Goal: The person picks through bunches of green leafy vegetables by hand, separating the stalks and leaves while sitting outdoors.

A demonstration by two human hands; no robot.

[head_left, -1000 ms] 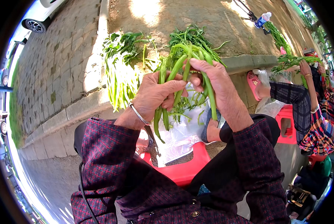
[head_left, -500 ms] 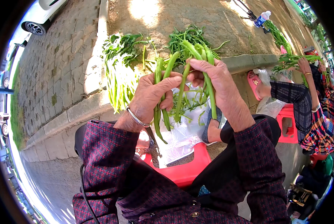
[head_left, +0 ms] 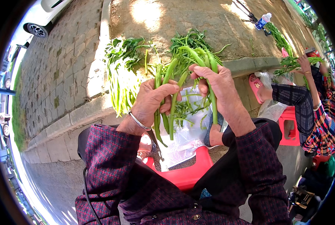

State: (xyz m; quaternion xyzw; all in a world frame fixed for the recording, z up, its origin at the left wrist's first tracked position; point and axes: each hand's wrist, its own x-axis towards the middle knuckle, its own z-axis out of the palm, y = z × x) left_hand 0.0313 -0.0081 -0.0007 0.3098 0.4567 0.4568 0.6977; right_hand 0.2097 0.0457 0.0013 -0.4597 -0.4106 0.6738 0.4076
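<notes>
My left hand [head_left: 146,99], with a silver bangle at the wrist, is closed around several thick green stalks [head_left: 157,120]. One of them is pinched under its thumb and angles down toward my lap. To the right, my right hand [head_left: 221,84] grips a looser bunch of green stalks [head_left: 212,95], thumb pressed on top, their upper ends pointing away from me. A small gap lies between the two hands. Below them, a white plastic sheet [head_left: 186,144] carries scattered leafy trimmings [head_left: 182,110].
A bundle of leafy stalks [head_left: 122,90] lies on the kerb at left, and a leafy pile [head_left: 191,41] beyond my hands. A red stool [head_left: 184,176] is between my legs. At right, another person handles greens beside a red stool [head_left: 288,125]; a bottle [head_left: 263,21] stands farther back.
One stalk that reached up to my right fingertips is now apart from them and held only in my left hand. My right hand has shifted slightly right.
</notes>
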